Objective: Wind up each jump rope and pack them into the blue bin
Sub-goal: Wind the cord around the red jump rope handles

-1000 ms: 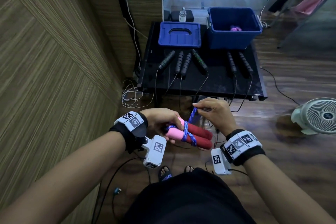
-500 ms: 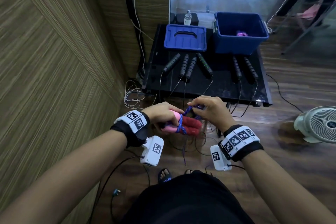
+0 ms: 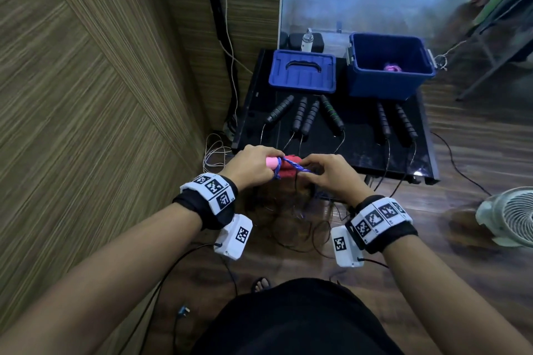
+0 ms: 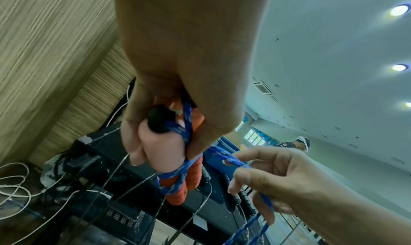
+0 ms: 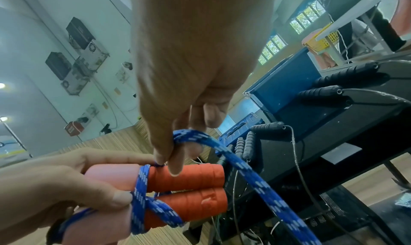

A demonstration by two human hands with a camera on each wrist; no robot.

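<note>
My left hand [image 3: 253, 167] grips the two pink-and-red handles [image 3: 288, 166] of a jump rope side by side, in front of the black table. Blue braided rope [image 5: 142, 187] is wound around the handles [image 5: 186, 176] where pink meets red. My right hand [image 3: 326, 176] pinches a loop of the blue rope [image 5: 191, 138] just right of the handles, and the rest hangs down. In the left wrist view the left hand [image 4: 177, 139] wraps the pink ends [image 4: 164, 153] and the right hand [image 4: 255, 175] holds the rope [image 4: 229, 159]. The open blue bin [image 3: 389, 66] stands at the table's back right with a pink bundle [image 3: 391, 67] inside.
The bin's blue lid [image 3: 302, 70] lies at the back left of the black table [image 3: 360, 150]. Several black jump-rope handles [image 3: 305, 115] lie in a row, cords hanging over the front edge. A white fan [image 3: 510, 215] stands on the floor to the right. White cables [image 3: 215, 153] lie by the wooden wall.
Both hands have risen toward the table edge with the handles. The right hand has come down from holding the rope above the handles to pinching a loop close beside them.
</note>
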